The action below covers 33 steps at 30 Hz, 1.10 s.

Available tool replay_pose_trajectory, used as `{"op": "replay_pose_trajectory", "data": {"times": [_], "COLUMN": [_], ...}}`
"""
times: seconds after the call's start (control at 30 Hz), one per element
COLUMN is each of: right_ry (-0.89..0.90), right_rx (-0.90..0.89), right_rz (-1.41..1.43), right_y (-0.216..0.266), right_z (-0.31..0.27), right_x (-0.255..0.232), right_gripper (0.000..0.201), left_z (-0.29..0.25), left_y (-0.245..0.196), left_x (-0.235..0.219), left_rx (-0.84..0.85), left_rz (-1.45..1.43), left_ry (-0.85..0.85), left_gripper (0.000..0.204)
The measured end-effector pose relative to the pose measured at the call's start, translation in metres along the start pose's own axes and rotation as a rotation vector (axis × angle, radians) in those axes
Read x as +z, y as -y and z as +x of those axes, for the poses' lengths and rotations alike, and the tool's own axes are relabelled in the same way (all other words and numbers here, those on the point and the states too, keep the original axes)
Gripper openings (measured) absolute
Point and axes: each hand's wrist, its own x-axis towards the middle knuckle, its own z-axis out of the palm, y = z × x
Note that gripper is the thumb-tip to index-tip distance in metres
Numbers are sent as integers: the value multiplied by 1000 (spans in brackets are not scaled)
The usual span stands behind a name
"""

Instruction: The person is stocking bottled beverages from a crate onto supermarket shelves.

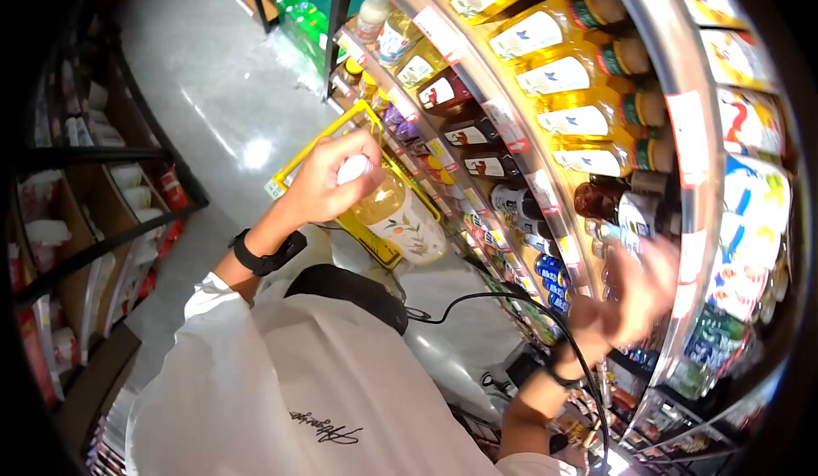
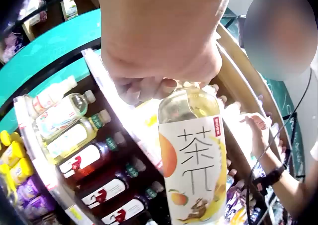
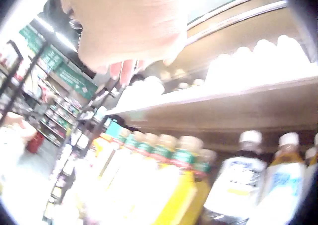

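My left hand (image 1: 336, 178) grips a clear bottle of pale yellow tea drink (image 1: 400, 216) by its neck, its white cap showing between thumb and fingers. In the left wrist view the bottle (image 2: 191, 155) hangs below the curled fingers, its white label printed with orange fruit and large dark characters. Off to the right, my right hand (image 1: 635, 297) is raised beside the drink shelves, blurred in the head view. Its fingers (image 3: 127, 71) point loosely downward in the right wrist view, in front of a shelf of bottles, with nothing seen in them.
A yellow shopping basket (image 1: 371, 242) lies below and behind the held bottle. Curved shelves on the right carry rows of yellow juice bottles (image 1: 567, 75) and dark red bottles (image 1: 447, 92). A black cable (image 1: 511, 295) loops between my body and right arm. More shelving (image 1: 102, 178) stands left across the aisle.
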Motion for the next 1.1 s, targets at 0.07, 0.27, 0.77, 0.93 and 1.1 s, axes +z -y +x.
{"op": "replay_pose_trajectory", "data": {"times": [0.07, 0.27, 0.77, 0.93, 1.1], "right_ry": [494, 615, 111, 32, -15], "right_rx": [111, 561, 990, 647, 576], "right_rz": [444, 882, 1632, 1118, 1070], "right_y": [47, 103, 91, 77, 66], "right_z": [16, -18, -95, -66, -57], "right_x": [13, 25, 10, -13, -19], "right_gripper": [79, 84, 60, 63, 69], "left_z": [12, 29, 42, 40, 62], "left_y": [-17, -64, -108, -139, -160], "left_x": [4, 31, 87, 103, 105], "left_rx": [-124, -193, -136, 248, 417], "left_rz": [-225, -525, -539, -53, 100], "left_ry": [-43, 19, 328, 454, 394], "left_gripper": [5, 18, 32, 85, 83]}}
